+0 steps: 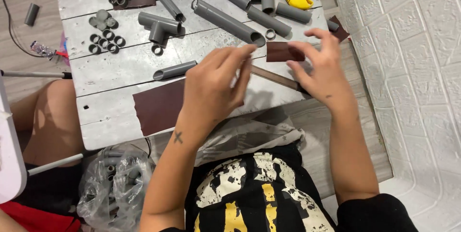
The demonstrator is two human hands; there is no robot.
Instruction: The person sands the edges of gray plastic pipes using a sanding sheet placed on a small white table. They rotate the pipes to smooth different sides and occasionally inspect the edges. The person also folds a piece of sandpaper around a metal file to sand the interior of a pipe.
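**Sandpaper strip pinched above grey pipes**

At the tabletop's [96,131] near right corner, the right hand [319,71] pinches a small brown sandpaper piece [283,51] in its fingertips. The left hand [216,85] hovers beside it, fingers loose, holding nothing. Grey pipes [228,21] lie just beyond.

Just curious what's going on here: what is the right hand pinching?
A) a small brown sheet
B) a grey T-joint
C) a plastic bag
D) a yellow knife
A: the right hand pinches a small brown sheet at its fingertips.
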